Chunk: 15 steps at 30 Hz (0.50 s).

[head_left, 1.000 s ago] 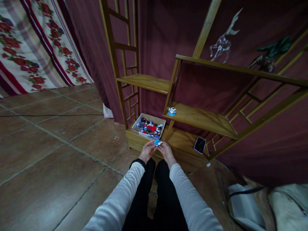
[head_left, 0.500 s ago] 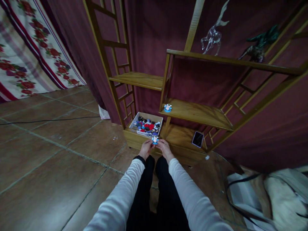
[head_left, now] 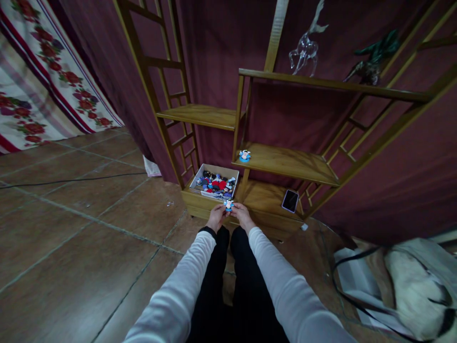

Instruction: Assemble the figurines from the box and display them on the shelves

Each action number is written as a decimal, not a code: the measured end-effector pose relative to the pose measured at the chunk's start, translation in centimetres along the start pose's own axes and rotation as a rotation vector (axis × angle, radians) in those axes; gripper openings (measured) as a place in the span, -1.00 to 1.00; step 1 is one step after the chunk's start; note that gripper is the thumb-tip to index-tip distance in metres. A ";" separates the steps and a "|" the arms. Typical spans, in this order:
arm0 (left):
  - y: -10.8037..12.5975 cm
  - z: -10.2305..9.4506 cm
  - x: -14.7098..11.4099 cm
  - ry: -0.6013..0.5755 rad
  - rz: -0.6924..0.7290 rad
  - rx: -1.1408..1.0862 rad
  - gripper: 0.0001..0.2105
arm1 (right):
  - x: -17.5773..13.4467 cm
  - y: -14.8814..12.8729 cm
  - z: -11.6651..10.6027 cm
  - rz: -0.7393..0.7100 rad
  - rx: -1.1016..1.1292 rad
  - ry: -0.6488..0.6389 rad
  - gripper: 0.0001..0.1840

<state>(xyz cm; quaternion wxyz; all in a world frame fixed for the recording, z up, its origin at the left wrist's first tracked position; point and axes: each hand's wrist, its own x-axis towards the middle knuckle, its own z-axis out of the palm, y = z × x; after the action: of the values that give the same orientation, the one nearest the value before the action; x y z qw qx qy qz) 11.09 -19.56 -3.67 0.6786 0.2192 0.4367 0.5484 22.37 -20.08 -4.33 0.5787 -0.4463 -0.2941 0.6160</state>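
A small figurine (head_left: 228, 205) with a blue base and a pale body is held upright between my two hands, just in front of the shelf unit. My left hand (head_left: 217, 217) grips its left side with the fingertips. From the right, my right hand (head_left: 243, 215) pinches its other side. Right behind the hands, a white open box (head_left: 202, 191) holds a jumble of several small red, blue and black figures. A similar blue-based figurine (head_left: 244, 156) stands at the left front corner of the middle shelf (head_left: 289, 163).
On the low shelf at right lies a phone (head_left: 290, 201). A clear glass horse (head_left: 305, 51) and a dark green figure (head_left: 373, 59) stand on the top shelf (head_left: 332, 86). Bags (head_left: 410, 281) rest on the floor at right. A black cable (head_left: 78, 179) crosses the tiles at left.
My view has shifted slightly, so the shelf unit sits a little further left and higher. Both hands still hold the figurine in nearly the same place before the box.
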 end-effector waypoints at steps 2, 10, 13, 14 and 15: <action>0.0 0.1 -0.1 0.009 0.004 -0.005 -0.89 | -0.1 -0.1 0.1 -0.001 -0.006 0.004 -0.72; 0.1 0.1 -0.5 -0.133 0.018 0.001 -0.82 | -0.4 -0.1 0.4 -0.027 0.023 0.030 -0.75; 0.2 0.0 -0.6 -0.160 0.018 0.023 -0.79 | -0.4 -0.2 0.4 -0.011 0.045 0.043 -0.80; 0.3 0.0 -0.6 -0.163 0.014 0.024 -0.80 | -0.5 -0.2 0.4 -0.008 0.041 0.048 -0.82; 0.4 0.0 -0.6 -0.165 0.007 0.019 -0.81 | -0.5 -0.3 0.4 -0.007 0.033 0.050 -0.83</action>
<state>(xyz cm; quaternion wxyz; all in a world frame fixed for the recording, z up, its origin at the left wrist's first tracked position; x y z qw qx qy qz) 10.85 -20.04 -3.19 0.7083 0.2718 0.3835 0.5267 22.16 -20.47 -3.78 0.5952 -0.4509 -0.2709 0.6075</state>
